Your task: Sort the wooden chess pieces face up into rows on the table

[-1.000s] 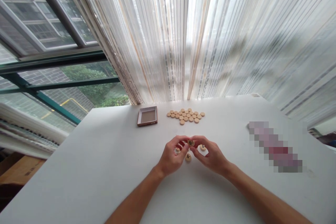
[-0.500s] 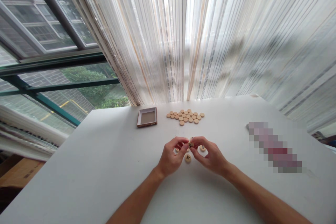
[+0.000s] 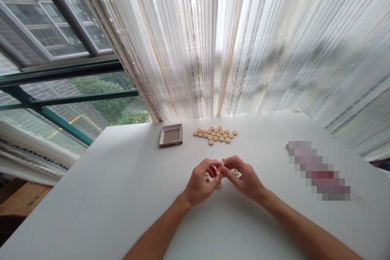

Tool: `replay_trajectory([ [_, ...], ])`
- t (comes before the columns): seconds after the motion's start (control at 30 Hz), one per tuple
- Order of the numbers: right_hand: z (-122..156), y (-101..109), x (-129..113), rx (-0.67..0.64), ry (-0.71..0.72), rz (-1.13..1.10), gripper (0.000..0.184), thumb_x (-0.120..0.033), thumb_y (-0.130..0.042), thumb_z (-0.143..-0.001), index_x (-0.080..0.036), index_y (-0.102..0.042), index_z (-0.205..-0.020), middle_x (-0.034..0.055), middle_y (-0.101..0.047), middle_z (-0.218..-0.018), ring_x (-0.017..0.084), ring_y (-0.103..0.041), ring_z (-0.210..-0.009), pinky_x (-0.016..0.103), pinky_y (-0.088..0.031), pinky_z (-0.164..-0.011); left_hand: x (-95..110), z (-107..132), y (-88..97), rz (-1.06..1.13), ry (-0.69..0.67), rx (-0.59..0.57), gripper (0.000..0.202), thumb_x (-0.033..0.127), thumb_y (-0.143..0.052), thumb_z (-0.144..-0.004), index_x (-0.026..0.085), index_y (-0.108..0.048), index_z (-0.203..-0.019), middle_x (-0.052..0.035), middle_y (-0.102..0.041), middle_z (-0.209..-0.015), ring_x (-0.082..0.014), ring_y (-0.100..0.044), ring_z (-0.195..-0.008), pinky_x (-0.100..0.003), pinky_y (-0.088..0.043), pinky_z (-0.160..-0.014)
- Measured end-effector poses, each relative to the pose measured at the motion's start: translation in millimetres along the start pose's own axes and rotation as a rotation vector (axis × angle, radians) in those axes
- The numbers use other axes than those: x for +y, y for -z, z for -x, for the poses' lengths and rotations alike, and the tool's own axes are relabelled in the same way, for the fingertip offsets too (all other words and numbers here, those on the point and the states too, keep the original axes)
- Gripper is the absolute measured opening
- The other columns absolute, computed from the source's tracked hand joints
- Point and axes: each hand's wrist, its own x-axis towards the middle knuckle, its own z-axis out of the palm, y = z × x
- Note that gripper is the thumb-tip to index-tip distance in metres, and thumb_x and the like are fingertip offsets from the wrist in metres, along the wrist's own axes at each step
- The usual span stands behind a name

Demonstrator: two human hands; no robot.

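Observation:
Between the fingertips of both hands is a round wooden Chinese chess piece (image 3: pixel 221 168), raised a little above the table. My left hand (image 3: pixel 198 180) pinches it from the left, thumb in front and fingers curled behind. From the other side, my right hand (image 3: pixel 246 179) pinches it with thumb and forefinger. Around and under the hands lie several more pieces, partly covered by fingers: a piece with a black character (image 3: pixel 207 180) inside the left hand's curl, another marked piece (image 3: pixel 235 171) by the right fingers, and a piece (image 3: pixel 219 185) below the left thumb.
Farther back on the white table (image 3: pixel 100 195) a cluster of plain-side-up pieces (image 3: pixel 215 133) lies together. Left of them stands a shallow open box (image 3: pixel 160 140). A pixelated object (image 3: pixel 319 172) lies at the right. Striped curtains (image 3: pixel 195 48) hang behind the table.
The held piece has been turned, so its black character no longer shows. My left thumb has shifted right and now partly covers the piece below. A marked piece shows inside the left hand's curl.

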Motion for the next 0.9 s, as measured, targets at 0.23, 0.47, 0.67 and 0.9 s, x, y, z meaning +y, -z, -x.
replay_trajectory([
  [0.23, -0.5, 0.7, -2.1, -0.017, 0.013, -0.106, 0.008, -0.03, -0.054, -0.098, -0.022, -0.052, -0.098, 0.0026, -0.07, -0.08, 0.017, -0.072, -0.074, 0.028, -0.057, -0.068, 0.9, -0.2, 0.9, 0.003, 0.023, -0.006, 0.026, 0.029, -0.063, -0.091, 0.019, -0.063, -0.115, -0.0072, -0.067, -0.102, -0.0143, -0.065, -0.077, -0.029, -0.054, -0.073],
  [0.47, 1.1, 1.9, -2.2, -0.035, 0.082, -0.048, 0.011, -0.023, -0.055, -0.094, -0.023, -0.052, -0.105, 0.0038, -0.068, -0.089, 0.017, -0.07, -0.08, 0.029, -0.057, -0.071, 2.4, 0.0, 2.3, 0.01, 0.026, -0.003, 0.028, 0.028, -0.062, -0.091, 0.018, -0.063, -0.117, -0.0071, -0.067, -0.098, -0.0148, -0.065, -0.078, -0.028, -0.054, -0.074],
  [0.67, 0.4, 2.0, -3.7, -0.018, 0.095, -0.001, 0.012, -0.022, -0.058, -0.092, -0.023, -0.054, -0.103, 0.0038, -0.068, -0.089, 0.017, -0.067, -0.079, 0.029, -0.057, -0.071, 2.0, 0.1, 3.7, 0.047, 0.042, -0.014, 0.027, 0.026, -0.06, -0.092, 0.018, -0.063, -0.118, -0.0082, -0.067, -0.103, -0.0152, -0.066, -0.081, -0.029, -0.054, -0.076],
  [0.9, 0.8, 1.0, -3.7, -0.023, 0.121, 0.005, 0.018, -0.023, -0.059, -0.092, -0.023, -0.054, -0.109, 0.0046, -0.07, -0.091, 0.017, -0.068, -0.078, 0.03, -0.058, -0.07, 1.5, -1.8, 3.2, 0.06, 0.085, 0.0, 0.026, 0.031, -0.06, -0.093, 0.018, -0.065, -0.115, -0.0085, -0.069, -0.103, -0.0159, -0.066, -0.081, -0.029, -0.054, -0.076],
])
